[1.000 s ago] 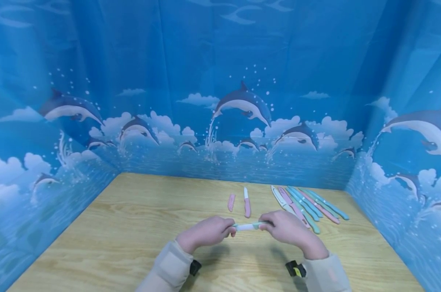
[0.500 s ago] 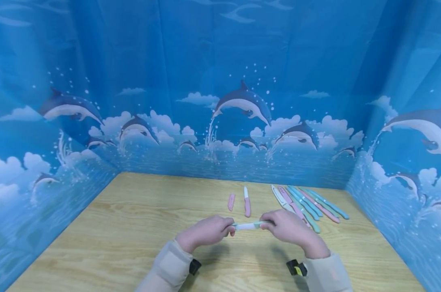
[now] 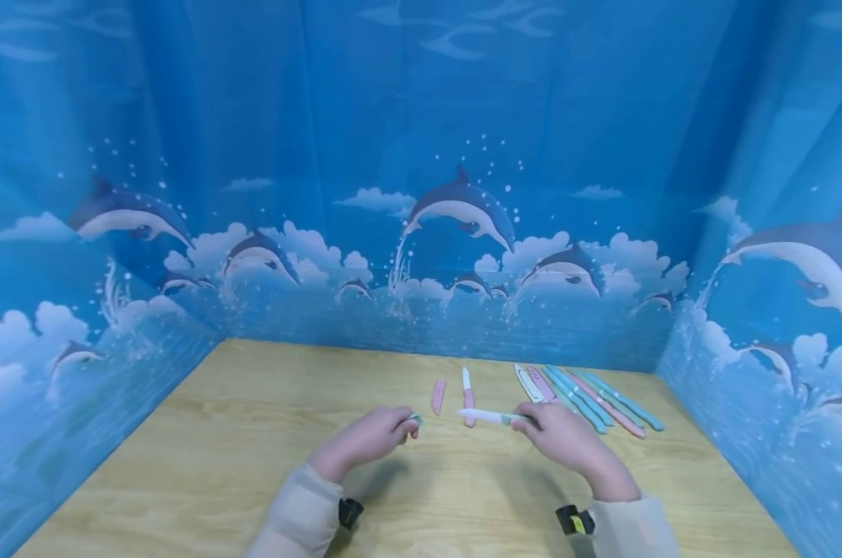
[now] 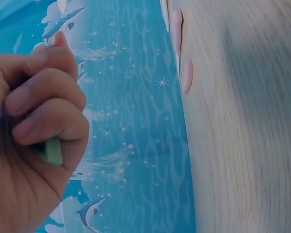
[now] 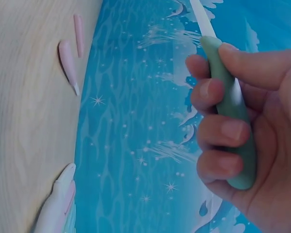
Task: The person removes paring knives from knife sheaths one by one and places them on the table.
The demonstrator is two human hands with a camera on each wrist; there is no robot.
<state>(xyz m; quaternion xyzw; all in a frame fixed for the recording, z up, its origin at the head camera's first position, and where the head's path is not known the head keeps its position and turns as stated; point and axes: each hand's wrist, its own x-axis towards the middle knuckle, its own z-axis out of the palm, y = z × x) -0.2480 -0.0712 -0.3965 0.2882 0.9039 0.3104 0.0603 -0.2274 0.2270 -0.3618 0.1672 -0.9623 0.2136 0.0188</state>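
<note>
My right hand [image 3: 563, 438] grips a paring knife by its green handle [image 5: 235, 121], above the table. The knife's white blade [image 3: 483, 416] is bare and points left toward my other hand. In my left hand [image 3: 372, 438] the fingers are curled round a small green knife sheath [image 4: 53, 151], most of which they hide. A gap lies between the blade tip and the left hand. Beyond them on the table are a pink-handled knife [image 3: 466, 380] with a bare white blade and, to its left, a pink sheath [image 3: 438, 397].
Several knives [image 3: 612, 403] in teal, pink and white lie side by side at the table's back right. The wooden table [image 3: 218, 449] meets a blue dolphin-print curtain [image 3: 323, 194] at the back and both sides.
Earlier both hands held the ends of the knife, close together. The sheath has since come off the blade, as the left hand moved left and the right hand moved slightly right.
</note>
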